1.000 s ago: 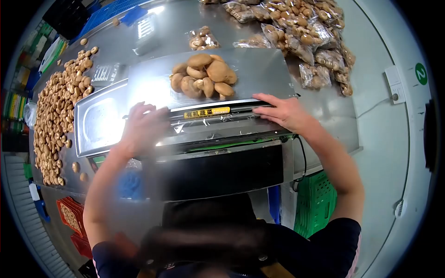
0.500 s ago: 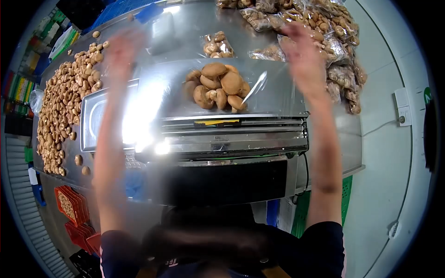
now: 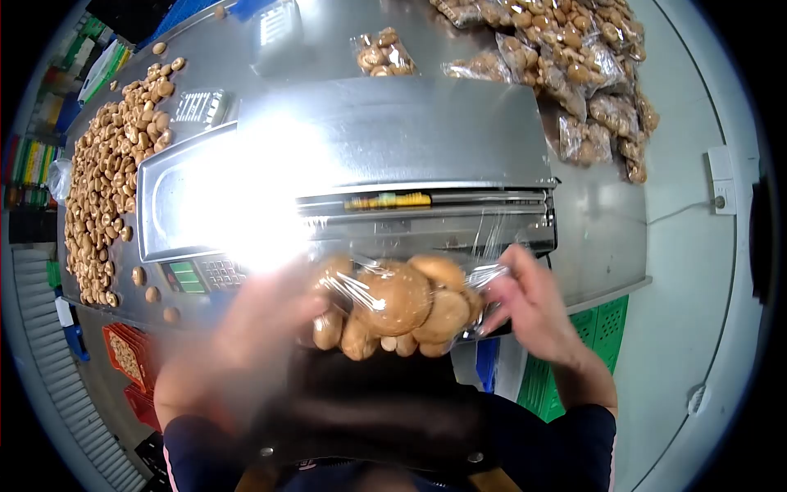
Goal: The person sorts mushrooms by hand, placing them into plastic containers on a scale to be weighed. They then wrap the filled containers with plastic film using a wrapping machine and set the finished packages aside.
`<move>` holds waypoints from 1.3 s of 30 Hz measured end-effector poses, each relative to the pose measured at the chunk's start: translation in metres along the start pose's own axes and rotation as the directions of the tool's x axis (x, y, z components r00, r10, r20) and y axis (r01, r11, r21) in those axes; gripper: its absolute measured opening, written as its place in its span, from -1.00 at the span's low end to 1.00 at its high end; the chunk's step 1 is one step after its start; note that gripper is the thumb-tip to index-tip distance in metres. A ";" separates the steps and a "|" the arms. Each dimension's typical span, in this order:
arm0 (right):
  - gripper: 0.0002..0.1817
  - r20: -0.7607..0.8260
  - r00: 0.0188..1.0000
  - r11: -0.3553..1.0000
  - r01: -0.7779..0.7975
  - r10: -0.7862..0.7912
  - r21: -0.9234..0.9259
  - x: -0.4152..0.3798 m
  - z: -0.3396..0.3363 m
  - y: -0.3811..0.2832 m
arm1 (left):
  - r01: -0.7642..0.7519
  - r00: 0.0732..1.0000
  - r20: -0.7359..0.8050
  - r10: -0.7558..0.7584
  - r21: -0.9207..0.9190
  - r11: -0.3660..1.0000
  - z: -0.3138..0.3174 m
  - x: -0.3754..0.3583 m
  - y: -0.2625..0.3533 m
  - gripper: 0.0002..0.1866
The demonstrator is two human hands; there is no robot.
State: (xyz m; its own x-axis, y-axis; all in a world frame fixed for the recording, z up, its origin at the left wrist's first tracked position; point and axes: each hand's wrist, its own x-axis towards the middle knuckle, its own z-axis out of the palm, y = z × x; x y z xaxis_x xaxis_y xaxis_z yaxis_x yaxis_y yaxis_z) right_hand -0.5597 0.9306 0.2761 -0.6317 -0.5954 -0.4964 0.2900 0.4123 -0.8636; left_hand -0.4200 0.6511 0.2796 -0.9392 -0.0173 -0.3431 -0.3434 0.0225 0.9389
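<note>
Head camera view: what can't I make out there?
In the head view:
Left hand: its grip, lost in blur.
Wrapped mushrooms: undersides, hidden by their own tops.
Yellow label: lettering, too blurred to read.
Bagged mushrooms: far end, cut off by top edge.
Metal tray: right end, washed out by glare.

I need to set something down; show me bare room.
Bare: the metal plate between rollers and lone bag, though glare hides its left; the table between rollers, wall and bag pile. Crowded: under that pile, and under loose mushrooms at left.
</note>
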 end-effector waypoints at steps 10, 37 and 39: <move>-0.91 -0.455 0.723 0.796 0.214 -0.519 -0.567 0.025 0.058 0.153 | 0.096 0.768 -0.539 0.345 0.630 0.770 0.051 -0.007 -0.147 -0.77; -0.83 0.203 0.934 0.764 -0.356 0.293 0.538 -0.031 0.146 0.139 | -0.024 0.997 -0.081 -0.002 -0.316 0.948 0.097 -0.090 -0.206 -0.84; -0.83 0.347 0.927 0.900 -0.026 -0.141 0.436 -0.032 0.154 0.125 | -0.222 0.965 -0.179 0.190 -0.181 0.958 0.091 -0.092 -0.184 -0.81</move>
State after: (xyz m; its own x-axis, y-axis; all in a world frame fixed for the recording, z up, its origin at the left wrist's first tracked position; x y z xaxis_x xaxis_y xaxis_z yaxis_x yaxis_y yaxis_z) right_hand -0.3922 0.8946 0.1708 -0.3774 -0.8495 -0.3687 0.5908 0.0857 -0.8022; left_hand -0.2709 0.7398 0.1355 -0.9702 -0.1916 -0.1479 -0.1188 -0.1554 0.9807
